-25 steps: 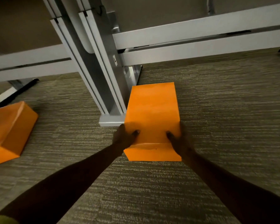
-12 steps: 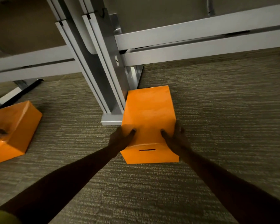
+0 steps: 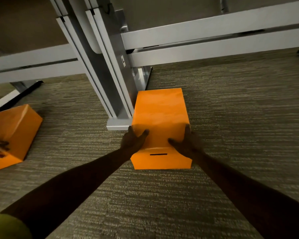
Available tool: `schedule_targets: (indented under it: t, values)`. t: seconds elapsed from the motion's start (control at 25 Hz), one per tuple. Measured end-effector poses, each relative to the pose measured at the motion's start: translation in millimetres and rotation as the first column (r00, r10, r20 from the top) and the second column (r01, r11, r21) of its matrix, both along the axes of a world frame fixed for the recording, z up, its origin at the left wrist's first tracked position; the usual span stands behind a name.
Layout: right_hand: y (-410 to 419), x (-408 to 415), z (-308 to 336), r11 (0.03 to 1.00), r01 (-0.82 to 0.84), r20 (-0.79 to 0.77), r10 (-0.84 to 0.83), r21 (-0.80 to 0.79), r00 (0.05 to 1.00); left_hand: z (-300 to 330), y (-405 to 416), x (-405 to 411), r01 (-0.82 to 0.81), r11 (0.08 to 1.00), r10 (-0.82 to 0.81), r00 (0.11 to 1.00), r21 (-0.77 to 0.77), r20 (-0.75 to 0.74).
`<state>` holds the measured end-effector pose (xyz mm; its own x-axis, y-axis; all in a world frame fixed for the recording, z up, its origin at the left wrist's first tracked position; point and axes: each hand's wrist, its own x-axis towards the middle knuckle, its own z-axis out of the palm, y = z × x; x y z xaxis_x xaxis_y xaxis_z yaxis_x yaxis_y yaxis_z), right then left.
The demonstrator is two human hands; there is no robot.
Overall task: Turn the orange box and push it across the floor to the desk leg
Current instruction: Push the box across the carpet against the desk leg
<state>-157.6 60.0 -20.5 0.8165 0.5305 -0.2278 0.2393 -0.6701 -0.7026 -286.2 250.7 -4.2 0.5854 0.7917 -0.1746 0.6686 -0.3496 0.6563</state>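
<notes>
Two hands brace an orange box [image 3: 160, 118] at frame centre, lying lengthwise on carpet, its left edge beside the desk leg [image 3: 118, 107]. Left hand [image 3: 132, 143] and right hand [image 3: 188, 144] spread their fingers flat over its near corners. Even pressure should keep it straight.

Office: desk frames [image 3: 197, 34], carpet [image 3: 240, 104]

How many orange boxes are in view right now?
2. One orange box sits beside the desk leg under both hands; a second box lies at the left edge, partly cut off. Others may be out of view.
</notes>
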Motion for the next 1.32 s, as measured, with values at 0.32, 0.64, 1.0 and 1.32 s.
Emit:
schedule_targets:
  t: [0.32, 0.64, 1.0, 1.32]
  values:
    - [26.8, -37.4, -6.7, 0.998, -0.061, -0.006, 0.061, 0.027, 0.998, 1.1, 45.7, -19.4, 0.095, 0.987, -0.080, 0.990, 0.131, -0.113]
    - [18.7, -38.8, -9.6, 0.972, -0.226, 0.207, 0.235, -0.065, 0.950, -3.2, 27.3, -25.9, 0.605, 0.512, -0.506, 0.786, 0.610, -0.355]
    - [20.3, -13.6, -9.2, 0.904, -0.342, 0.496, 0.426, -0.255, 0.757, -15.1, 51.9, -31.7, 0.801, 0.180, -0.585, 0.554, 0.571, -0.592]
    - [27.4, -11.9, -24.1, 0.921, -0.378, 0.298, 0.389, -0.094, 0.872, -13.9, 59.7, -39.2, 0.823, 0.265, -0.531, 0.560, 0.503, -0.636]
